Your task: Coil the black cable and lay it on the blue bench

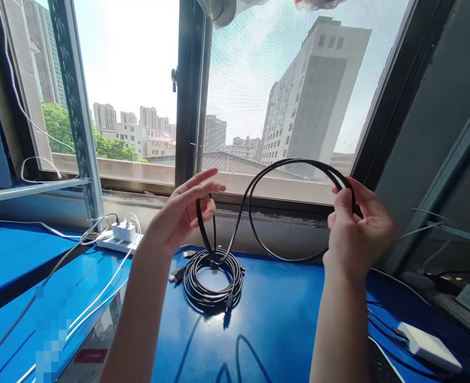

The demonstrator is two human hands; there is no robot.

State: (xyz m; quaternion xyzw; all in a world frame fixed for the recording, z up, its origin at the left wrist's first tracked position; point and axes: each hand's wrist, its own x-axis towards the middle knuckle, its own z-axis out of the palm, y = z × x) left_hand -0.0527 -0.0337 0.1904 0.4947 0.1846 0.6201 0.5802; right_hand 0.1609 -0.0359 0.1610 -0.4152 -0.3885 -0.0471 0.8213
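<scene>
Both my hands are raised in front of a window, above a glossy blue table (283, 324). My right hand (357, 229) is closed on a loop of black cable (294, 162) that arcs up between the hands. My left hand (183, 210) has its fingers stretched out, with a strand of the same cable running down past its thumb and fingers. Below, the remainder of the black cable lies as a round coil (213, 279) on the table, plugs showing at its left side.
A white power strip (119, 236) with chargers and white cords sits at the left by a metal shelf upright (77, 106). A white flat box (428, 346) with black wires lies at the right. The window's frame post (189, 90) stands straight ahead.
</scene>
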